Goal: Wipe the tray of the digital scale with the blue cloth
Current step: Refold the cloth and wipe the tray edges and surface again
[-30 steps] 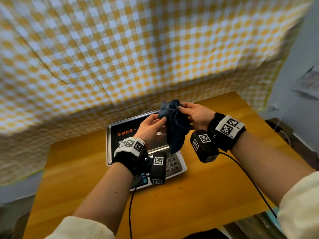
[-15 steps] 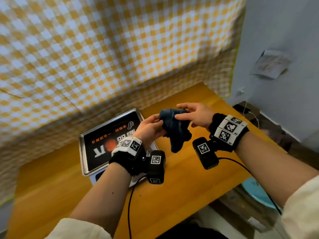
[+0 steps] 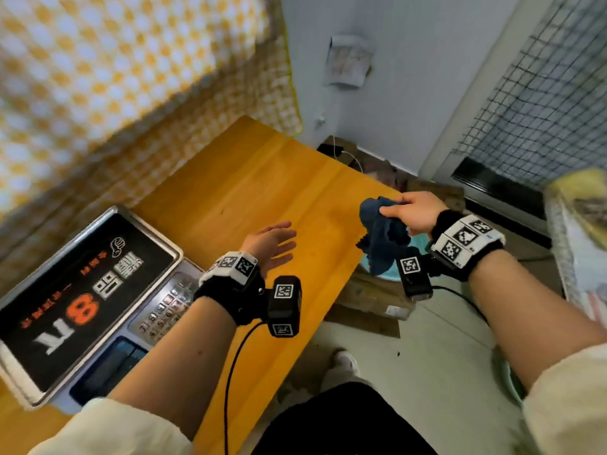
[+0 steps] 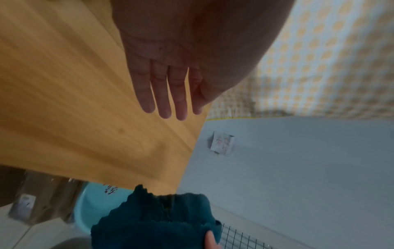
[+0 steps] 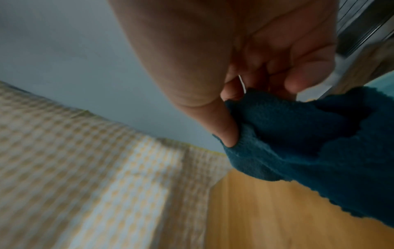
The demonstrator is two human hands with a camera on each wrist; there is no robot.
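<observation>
Bench (image 3: 249, 198): we see its bare wooden top stretch from the scale to the far corner; its right edge runs diagonally toward us, with floor beyond it.
Checked cloth (image 3: 98, 77): it hangs along the far side of the bench, close behind the scale.
Digital scale (image 3: 157, 310): it sits at the left end of the bench; its tray (image 3: 177, 254), steel-rimmed with a black printed sheet inside, lies well apart from both of our hands.
Basin (image 3: 387, 274): light blue, on the floor just past the bench's right edge, under the cloth.
Change: a second ago both our hands held the cloth together over the scale; now the cloth is out past the right edge, and the left hand has let go.
Blue cloth (image 3: 381, 238): it hangs bunched from our right hand, over the basin, clear of the bench.
Right hand (image 3: 414, 213): raised beyond the bench edge, back upward, thumb and fingers pinching the cloth's top fold.
Left hand (image 3: 269, 244): flat above the bare bench, palm down, fingers straight and together, holding nothing.
</observation>
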